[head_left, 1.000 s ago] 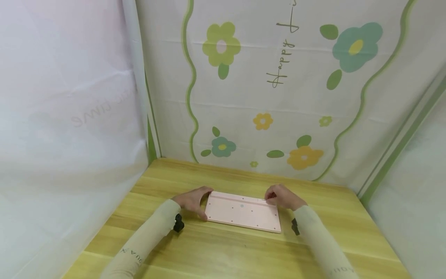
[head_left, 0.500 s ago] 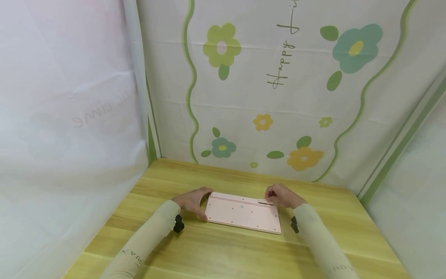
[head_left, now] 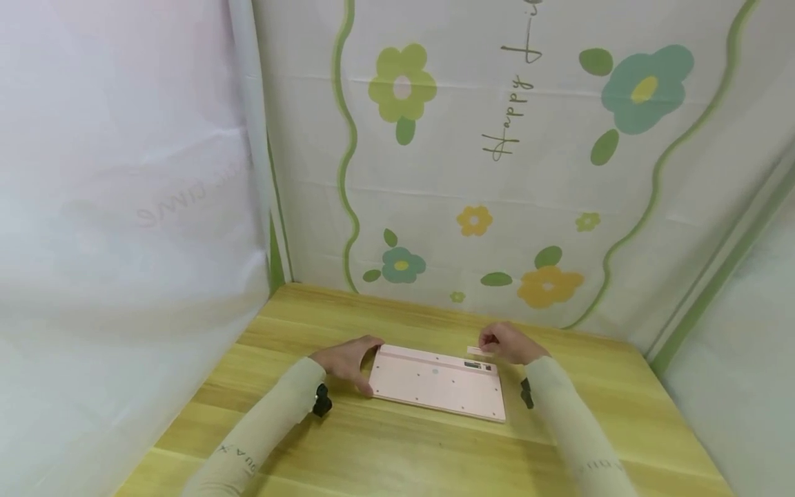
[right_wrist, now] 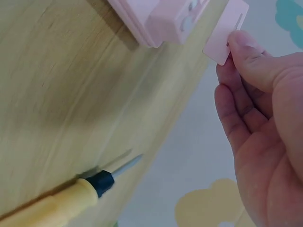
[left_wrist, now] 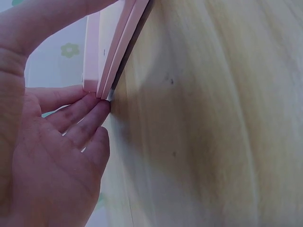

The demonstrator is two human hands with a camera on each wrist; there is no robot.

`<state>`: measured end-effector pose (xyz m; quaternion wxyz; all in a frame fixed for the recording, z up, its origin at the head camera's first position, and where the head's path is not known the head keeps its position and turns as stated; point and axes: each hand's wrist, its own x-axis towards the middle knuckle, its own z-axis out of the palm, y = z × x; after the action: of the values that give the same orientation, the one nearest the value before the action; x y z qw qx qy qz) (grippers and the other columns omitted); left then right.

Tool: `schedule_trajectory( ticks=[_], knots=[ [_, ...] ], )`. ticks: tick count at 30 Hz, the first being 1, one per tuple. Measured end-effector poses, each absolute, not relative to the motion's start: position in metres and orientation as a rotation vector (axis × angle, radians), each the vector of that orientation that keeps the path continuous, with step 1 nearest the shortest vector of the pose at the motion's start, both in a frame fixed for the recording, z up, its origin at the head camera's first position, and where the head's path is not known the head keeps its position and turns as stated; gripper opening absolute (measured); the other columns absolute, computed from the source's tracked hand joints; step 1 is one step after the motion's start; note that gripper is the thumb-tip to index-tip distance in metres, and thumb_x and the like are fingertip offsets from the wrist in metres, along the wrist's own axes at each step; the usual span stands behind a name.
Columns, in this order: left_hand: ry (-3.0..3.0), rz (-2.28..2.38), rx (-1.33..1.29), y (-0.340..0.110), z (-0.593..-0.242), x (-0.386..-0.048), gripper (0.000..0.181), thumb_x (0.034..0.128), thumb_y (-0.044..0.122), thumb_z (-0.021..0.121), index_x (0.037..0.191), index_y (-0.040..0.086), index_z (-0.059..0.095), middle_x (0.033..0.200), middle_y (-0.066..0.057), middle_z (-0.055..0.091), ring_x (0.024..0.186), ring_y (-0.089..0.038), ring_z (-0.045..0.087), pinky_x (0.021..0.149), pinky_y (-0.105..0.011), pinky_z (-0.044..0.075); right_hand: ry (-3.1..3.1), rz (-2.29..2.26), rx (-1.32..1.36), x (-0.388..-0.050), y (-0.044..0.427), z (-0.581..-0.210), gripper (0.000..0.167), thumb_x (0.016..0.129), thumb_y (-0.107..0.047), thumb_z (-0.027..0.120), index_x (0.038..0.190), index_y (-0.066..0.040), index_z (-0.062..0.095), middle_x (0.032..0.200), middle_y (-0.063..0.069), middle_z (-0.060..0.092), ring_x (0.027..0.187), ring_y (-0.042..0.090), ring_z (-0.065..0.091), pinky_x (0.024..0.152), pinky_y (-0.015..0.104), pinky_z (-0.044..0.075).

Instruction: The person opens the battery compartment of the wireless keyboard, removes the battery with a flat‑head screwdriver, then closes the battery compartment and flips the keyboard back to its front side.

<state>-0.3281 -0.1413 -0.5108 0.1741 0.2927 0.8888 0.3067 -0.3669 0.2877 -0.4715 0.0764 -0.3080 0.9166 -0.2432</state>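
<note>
A pink keyboard [head_left: 428,390] lies underside up on the table, with small screws dotted over its back. My left hand [head_left: 344,362] grips its left end, thumb at the near corner and fingers at the far one. In the left wrist view, the fingertips [left_wrist: 102,106] touch the keyboard's edge. Between thumb and fingers, my right hand [head_left: 512,344] pinches a small pink battery cover [right_wrist: 225,34], held just beyond the keyboard's far right edge. The uncovered battery compartment [head_left: 477,366] shows as a dark slot; its contents are too small to make out.
A screwdriver with a yellow handle [right_wrist: 59,205] lies on the wooden table [head_left: 373,455], seen in the right wrist view. White cloth with printed flowers [head_left: 404,166] hangs behind the table, and more cloth hangs at both sides.
My right hand has lifted the battery cover off the keyboard and moved it slightly away, uncovering the compartment. My left hand keeps its grip on the left end.
</note>
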Motion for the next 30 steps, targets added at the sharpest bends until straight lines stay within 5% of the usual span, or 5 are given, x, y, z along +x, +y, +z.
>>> schedule_trajectory(
  ticks=[30],
  knots=[
    [2.530, 0.832, 0.845, -0.141, -0.509, -0.329, 0.121, 0.0700, 0.038, 0.099, 0.163, 0.002, 0.031, 0.168, -0.017, 0.034, 0.156, -0.035, 0.035, 0.128, -0.053, 0.032, 2.856, -0.778, -0.740, -0.378, 0.300, -0.503, 0.008, 0.100, 0.000, 0.068, 0.100, -0.003, 0.076, 0.095, 0.006, 0.074, 0.084, 0.014, 0.065, 0.072, 0.027, 0.056]
  ],
)
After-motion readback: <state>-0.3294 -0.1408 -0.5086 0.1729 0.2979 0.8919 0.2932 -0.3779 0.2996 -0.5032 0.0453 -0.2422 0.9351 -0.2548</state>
